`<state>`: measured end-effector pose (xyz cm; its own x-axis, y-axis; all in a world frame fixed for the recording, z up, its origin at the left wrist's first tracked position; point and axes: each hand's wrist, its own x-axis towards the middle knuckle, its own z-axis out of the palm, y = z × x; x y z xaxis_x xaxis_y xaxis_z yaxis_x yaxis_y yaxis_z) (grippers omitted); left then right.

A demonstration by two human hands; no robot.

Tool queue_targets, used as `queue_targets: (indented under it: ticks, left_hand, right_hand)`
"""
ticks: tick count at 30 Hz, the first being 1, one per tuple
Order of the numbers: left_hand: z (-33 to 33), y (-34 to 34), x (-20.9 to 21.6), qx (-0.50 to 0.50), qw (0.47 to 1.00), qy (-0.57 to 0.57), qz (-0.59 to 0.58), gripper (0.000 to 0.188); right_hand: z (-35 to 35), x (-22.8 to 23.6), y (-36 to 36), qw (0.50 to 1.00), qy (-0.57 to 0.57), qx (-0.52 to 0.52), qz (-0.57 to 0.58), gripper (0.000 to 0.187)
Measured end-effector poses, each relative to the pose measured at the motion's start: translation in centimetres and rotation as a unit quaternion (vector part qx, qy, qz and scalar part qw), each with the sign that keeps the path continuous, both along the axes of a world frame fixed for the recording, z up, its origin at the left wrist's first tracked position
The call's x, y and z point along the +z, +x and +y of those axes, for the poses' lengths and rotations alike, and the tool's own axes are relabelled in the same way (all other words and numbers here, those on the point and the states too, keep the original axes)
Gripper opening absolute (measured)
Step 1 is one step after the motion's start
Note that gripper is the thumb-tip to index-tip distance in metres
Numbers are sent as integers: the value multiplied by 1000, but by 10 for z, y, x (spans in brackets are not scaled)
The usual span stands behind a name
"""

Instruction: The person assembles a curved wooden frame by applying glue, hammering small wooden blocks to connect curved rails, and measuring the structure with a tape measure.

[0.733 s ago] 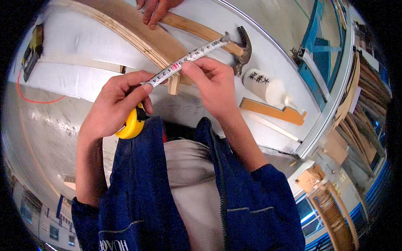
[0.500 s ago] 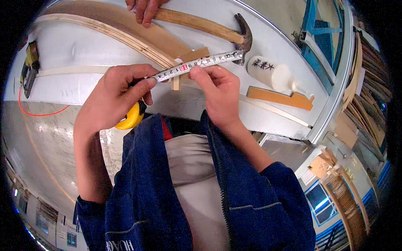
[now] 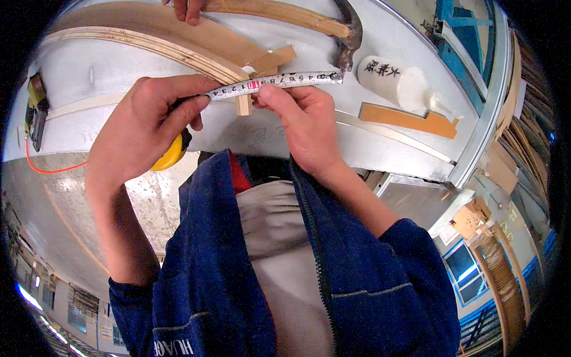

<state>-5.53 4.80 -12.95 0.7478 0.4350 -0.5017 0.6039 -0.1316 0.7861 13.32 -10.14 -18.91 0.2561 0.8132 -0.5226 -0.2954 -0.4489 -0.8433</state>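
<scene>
A tape measure's white blade is stretched between my hands, running left to right above the bench. My left hand is closed around the tape measure, pinching the blade between thumb and fingers. Its yellow case shows partly under that palm. My right hand pinches the blade farther along, thumb on top, fingers curled. The blade's free end reaches close to the head of a claw hammer. Just behind the blade lie a small wood piece and a short wood strip.
Another person's hand is at the hammer handle's end. Curved plywood spans the bench's far left. At right lie a white nozzle bottle, an orange-brown notched strip and a metal edge rail. A power tool with a red hose sits far left.
The view has shifted, so bench things appear higher. My right hand has moved slightly left, and the tape blade now sits a little nearer me relative to the hammer head.
</scene>
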Motion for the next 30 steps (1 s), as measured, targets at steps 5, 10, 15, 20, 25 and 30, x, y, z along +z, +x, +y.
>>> queue_targets:
  ticks: [5, 10, 15, 20, 25, 30]
  left_hand:
    - [4, 2, 2, -20, 1000, 4, -13, 24]
    - [9, 0, 0, -44, 999, 4, -15, 25]
    - [12, 0, -1, -53, 998, 1, -23, 26]
    - [11, 0, 0, -40, 999, -14, -21, 26]
    - [13, 0, -2, -47, 999, -18, -13, 26]
    - [12, -2, -4, -41, 999, -20, -21, 25]
  right_hand:
    - [1, 1, -1, 999, 4, -16, 39, 30]
    - [2, 5, 0, 1000, -21, 1, 12, 30]
    - [0, 5, 5, 999, -44, 31, 1, 31]
    - [-1, -1, -2, 1000, -6, -9, 4, 29]
    - [2, 4, 0, 1000, -7, 10, 16, 30]
    - [1, 2, 1, 1000, -8, 20, 7, 29]
